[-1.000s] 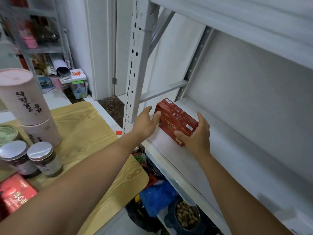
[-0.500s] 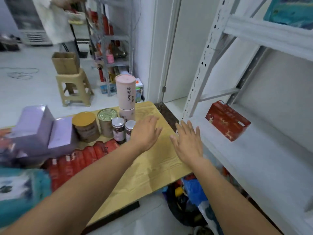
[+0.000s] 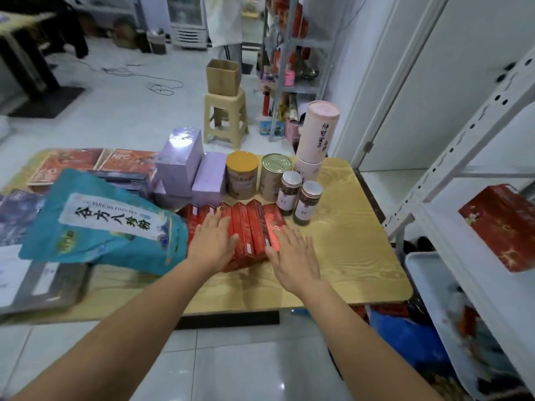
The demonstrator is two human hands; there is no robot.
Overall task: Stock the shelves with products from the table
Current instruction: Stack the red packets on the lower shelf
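Note:
A row of several red boxes (image 3: 248, 227) stands side by side on the wooden table (image 3: 347, 241). My left hand (image 3: 212, 244) lies flat with straight fingers on the left part of the row. My right hand (image 3: 292, 256) reaches with spread fingers to the row's right end, fingertips at the last box. Neither hand holds anything. Two stacked red boxes (image 3: 503, 225) lie on the white shelf (image 3: 451, 250) at the right.
On the table also stand two small jars (image 3: 298, 198), two tins (image 3: 254, 175), stacked pink tubes (image 3: 315, 137), purple boxes (image 3: 188, 166) and a teal bag (image 3: 101, 224). A stool (image 3: 225, 117) with a cardboard box stands behind. Bags fill the space under the shelf.
My hands let go of the red boxes on the shelf, swung left to the table, and now lie over the row of red boxes. The view turned with them.

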